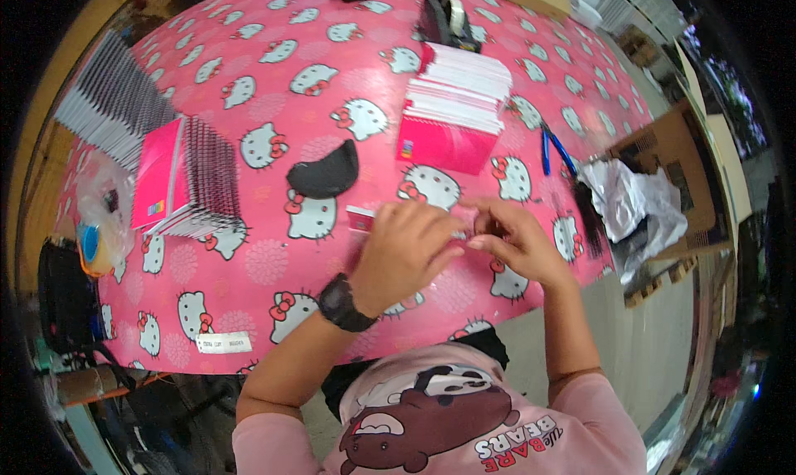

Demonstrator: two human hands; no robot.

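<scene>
Small pink-and-white item (360,218), head view: it shows just beyond the back of the left hand (408,247), partly hidden by it, near the front of the pink cat-print tablecloth (448,291). Left hand: fingers bent and angled toward the right hand (521,241); cannot tell whether they grip anything. Right hand: thumb and fingers drawn close together near the left fingertips; whatever may be pinched there is too small to tell. Dark watch (344,302) on left wrist. Beyond the hands, a row of pink-covered notebooks (452,143), with a tape dispenser (435,23) behind. Black curved piece (325,172) near the left hand. Farther left, a spiral-bound notebook stack (166,172). Right side: blue tool (559,150), crumpled plastic (634,201), cardboard box (701,172).
</scene>
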